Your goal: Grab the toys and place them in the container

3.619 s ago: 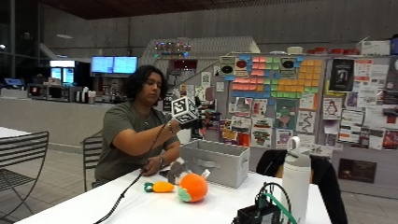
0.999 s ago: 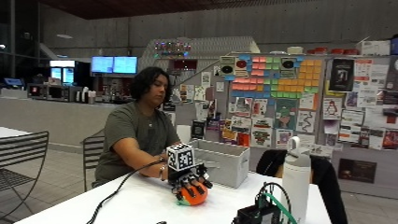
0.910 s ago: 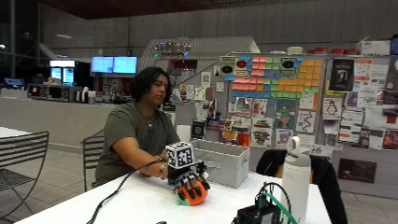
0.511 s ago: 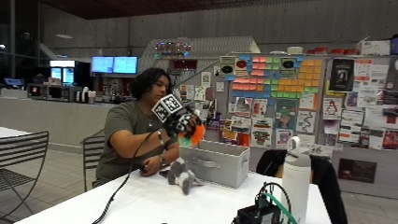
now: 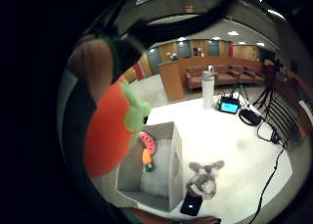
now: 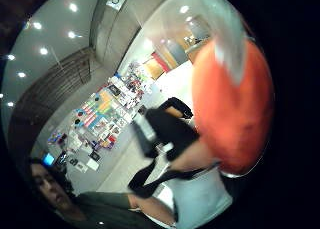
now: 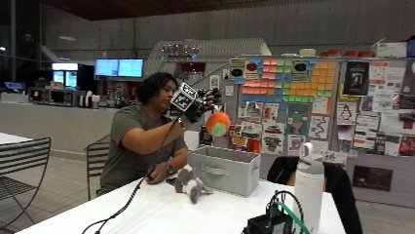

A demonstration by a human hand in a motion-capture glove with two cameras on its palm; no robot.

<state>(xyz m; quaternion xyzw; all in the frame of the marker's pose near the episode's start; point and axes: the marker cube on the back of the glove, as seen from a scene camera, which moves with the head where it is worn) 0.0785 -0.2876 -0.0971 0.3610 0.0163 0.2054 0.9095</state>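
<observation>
In the outside view my gloved right hand (image 7: pixel 197 105) is raised above the grey fabric container (image 7: pixel 223 168) and pinches a round orange plush toy (image 7: pixel 217 124) by its top, so the toy hangs over the bin's opening. The same orange toy (image 5: pixel 110 131) with its green leaves fills much of the little finger side palm view and shows again (image 6: pixel 232 114) in the thumb side view. Below it the open container (image 5: pixel 161 185) holds a watermelon slice toy (image 5: pixel 147 142) and a small orange toy (image 5: pixel 147 157). A grey plush animal (image 7: pixel 189 184) lies on the white table beside the container.
A white bottle (image 7: pixel 309 183) and a black device with cables (image 7: pixel 275 222) stand at the table's near right. The bare left hand (image 7: pixel 156 175) rests on the table behind the grey plush. A chair with a dark jacket (image 7: pixel 337 187) stands at the right.
My hand came down onto the orange toy on the table, gripped it and lifted it. It now hangs over the container; the grey plush stays on the table.
</observation>
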